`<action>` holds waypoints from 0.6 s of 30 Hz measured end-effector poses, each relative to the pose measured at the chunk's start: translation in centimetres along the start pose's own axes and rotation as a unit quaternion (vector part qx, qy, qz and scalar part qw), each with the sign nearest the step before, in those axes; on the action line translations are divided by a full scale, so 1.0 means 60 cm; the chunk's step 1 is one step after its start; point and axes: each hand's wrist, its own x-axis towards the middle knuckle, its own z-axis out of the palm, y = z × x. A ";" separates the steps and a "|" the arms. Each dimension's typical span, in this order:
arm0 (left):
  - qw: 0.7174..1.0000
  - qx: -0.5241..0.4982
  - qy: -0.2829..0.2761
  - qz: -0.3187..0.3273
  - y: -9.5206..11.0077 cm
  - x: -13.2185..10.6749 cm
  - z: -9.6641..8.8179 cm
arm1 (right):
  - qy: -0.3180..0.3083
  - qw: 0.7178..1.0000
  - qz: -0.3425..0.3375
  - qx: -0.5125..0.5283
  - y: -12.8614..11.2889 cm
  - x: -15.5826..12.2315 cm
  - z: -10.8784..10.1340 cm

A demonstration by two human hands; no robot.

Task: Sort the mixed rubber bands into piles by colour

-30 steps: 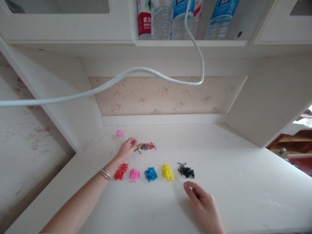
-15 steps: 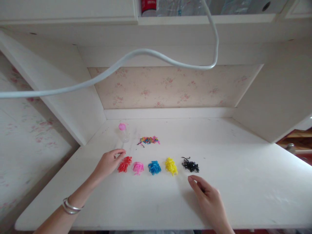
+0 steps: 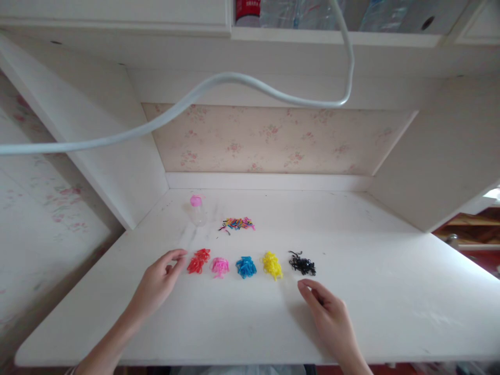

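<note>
Five small heaps of rubber bands lie in a row on the white desk: red [image 3: 199,261], pink [image 3: 220,267], blue [image 3: 246,267], yellow [image 3: 272,265] and black [image 3: 302,264]. My left hand [image 3: 162,273] is just left of the red heap, thumb and forefinger closed together. In front of the black heap, my right hand [image 3: 326,307] has its thumb and forefinger pinched. Anything in either pinch is too small to make out. Behind the row lies a mixed multicoloured heap of bands [image 3: 238,224], with a few dark strands at its left.
A clear bottle with a pink cap [image 3: 196,202] stands at the back left of the desk [image 3: 242,323]. A white cable [image 3: 230,78] crosses the upper view. Side panels and an overhead shelf [image 3: 332,36] with plastic bottles frame the desk.
My left hand has moved left and nearer to me, away from the red heap. My right hand stays by the black heap. The view has shifted slightly.
</note>
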 end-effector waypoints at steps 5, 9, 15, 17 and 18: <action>0.997 -0.057 0.018 -0.044 -0.027 -0.054 0.021 | -0.029 0.998 -0.038 -0.029 -0.039 0.020 -0.007; 0.996 -0.068 0.017 -0.063 -0.032 -0.062 0.029 | -0.065 0.989 -0.109 -0.081 -0.108 0.048 -0.010; 0.994 -0.089 0.014 -0.068 -0.034 -0.064 0.026 | -0.100 0.952 -0.163 -0.240 -0.184 0.123 0.027; 0.993 -0.092 0.019 -0.065 -0.035 -0.065 0.025 | -0.122 0.923 -0.153 -0.330 -0.190 0.158 0.050; 0.994 -0.093 0.020 -0.063 -0.036 -0.065 0.025 | -0.125 0.915 -0.145 -0.354 -0.190 0.175 0.062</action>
